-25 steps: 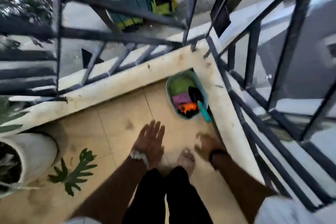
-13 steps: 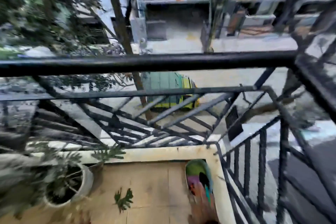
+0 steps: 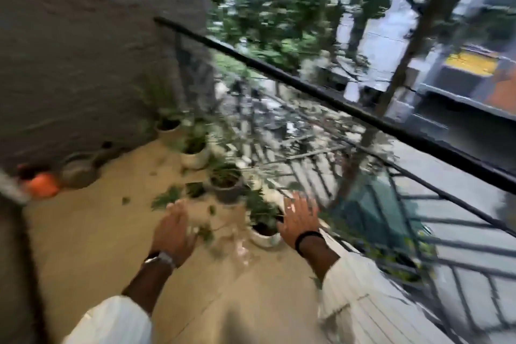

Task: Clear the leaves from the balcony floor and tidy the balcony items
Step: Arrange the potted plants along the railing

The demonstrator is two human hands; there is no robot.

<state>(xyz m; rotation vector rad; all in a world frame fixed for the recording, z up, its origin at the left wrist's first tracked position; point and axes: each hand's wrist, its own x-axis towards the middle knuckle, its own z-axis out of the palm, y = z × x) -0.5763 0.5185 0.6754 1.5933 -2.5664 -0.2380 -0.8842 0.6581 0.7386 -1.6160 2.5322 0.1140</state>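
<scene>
Tan balcony floor (image 3: 92, 232) blurs below me, leaves (image 3: 167, 198) scattered beside the pots (image 3: 225, 184) along the railing (image 3: 321, 92), and with my left hand (image 3: 173, 232) and right hand (image 3: 300, 222) spread empty, a hasty reach could topple the nearest pot (image 3: 264, 232).

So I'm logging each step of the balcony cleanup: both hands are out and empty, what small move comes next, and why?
Probably lower the left hand to the green leaves on the floor just ahead; both hands are open, the right hand over the nearest white pot.
</scene>
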